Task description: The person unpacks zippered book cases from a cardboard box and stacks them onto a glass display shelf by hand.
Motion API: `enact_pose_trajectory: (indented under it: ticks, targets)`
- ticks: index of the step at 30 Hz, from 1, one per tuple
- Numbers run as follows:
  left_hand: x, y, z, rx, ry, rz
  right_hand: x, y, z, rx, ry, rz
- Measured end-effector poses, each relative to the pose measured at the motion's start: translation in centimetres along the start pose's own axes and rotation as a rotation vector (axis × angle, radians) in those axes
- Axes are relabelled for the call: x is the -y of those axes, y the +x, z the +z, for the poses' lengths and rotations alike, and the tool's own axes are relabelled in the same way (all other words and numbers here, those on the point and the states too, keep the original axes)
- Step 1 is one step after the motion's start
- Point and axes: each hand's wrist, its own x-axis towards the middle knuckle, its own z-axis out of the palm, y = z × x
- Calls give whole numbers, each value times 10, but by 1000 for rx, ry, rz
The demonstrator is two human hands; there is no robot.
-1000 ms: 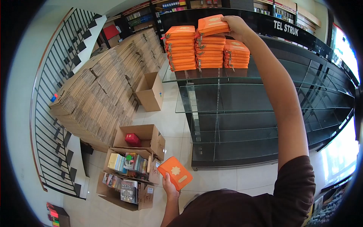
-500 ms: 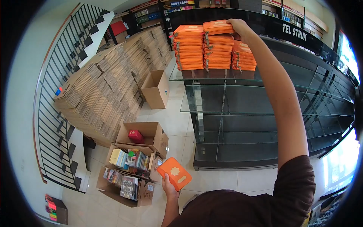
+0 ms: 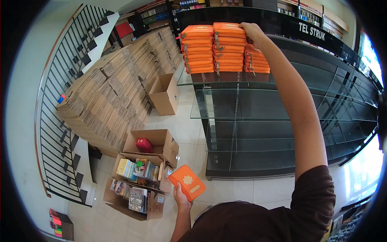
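My left hand point(image 3: 182, 196) holds an orange zippered case point(image 3: 188, 182) by its lower left edge, low in front of my body. A pale star-like emblem and a small pale bar mark its cover. At the glass shelf's top, my right hand point(image 3: 253, 33) rests against the right edge of the top orange zip case point(image 3: 229, 28) on the middle stack, one digit over its edge; its other fingers are partly hidden. To the left stands a similar stack of orange cases point(image 3: 198, 50). A lower stack of orange cases point(image 3: 256, 59) sits beneath my right hand.
Glass shelves point(image 3: 258, 105) in a dark display counter are in front of me. Open cartons of books point(image 3: 139, 169) stand on the floor at left, with an open cardboard box point(image 3: 164, 94) farther off. Flattened cardboard point(image 3: 109, 88) is piled beside the staircase point(image 3: 60, 101).
The top case on the middle stack, raised and tilted before, now lies flatter on the pile. My right hand has lowered slightly with it. My left hand still holds its case.
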Motion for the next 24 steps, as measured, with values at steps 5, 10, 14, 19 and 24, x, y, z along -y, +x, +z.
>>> enact_pose_trajectory:
  ticks: [5,10,14,19,24]
  targets:
    - [-23,6,30,151,55,7,-9,-6,-6,-225,-115,-361]
    - [-93,26,98,476,150,145,-12,-153,3,-71,-6,-784]
    - [-164,20,193,661,120,224,-29,-283,23,501,-309,-999]
    - [-220,36,281,810,160,343,-19,-282,37,300,-453,-1234]
    - [-284,65,357,1044,165,366,33,-200,46,19,-445,-1315]
